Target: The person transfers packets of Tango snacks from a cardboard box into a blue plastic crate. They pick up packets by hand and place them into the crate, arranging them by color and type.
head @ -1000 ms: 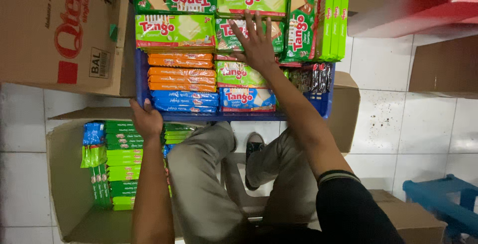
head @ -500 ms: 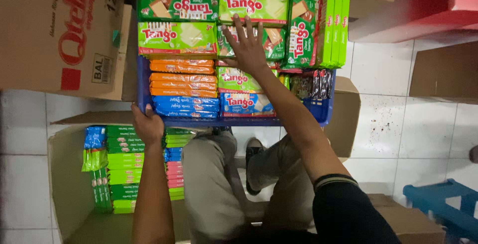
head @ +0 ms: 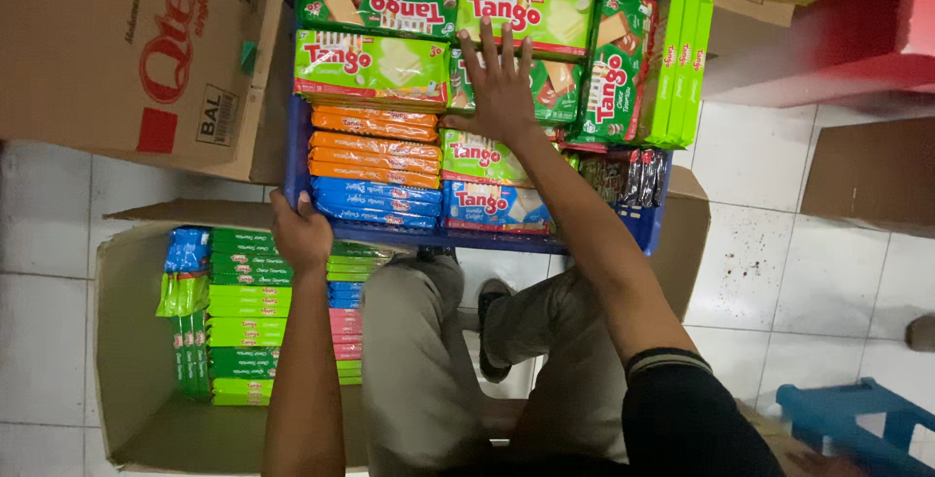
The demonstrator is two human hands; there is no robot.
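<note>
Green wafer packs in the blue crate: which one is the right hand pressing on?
The right hand lies flat on the green pack in the middle of the second row of the blue crate; the other green packs lie untouched.

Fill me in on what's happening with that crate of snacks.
A seated person has a blue crate packed with wafer packets in front of their knees. The left hand grips the crate's near corner, while the right hand lies flat, fingers spread, on the green packets in the middle. An open cardboard box with more packets sits on the floor beside the left arm.
</note>
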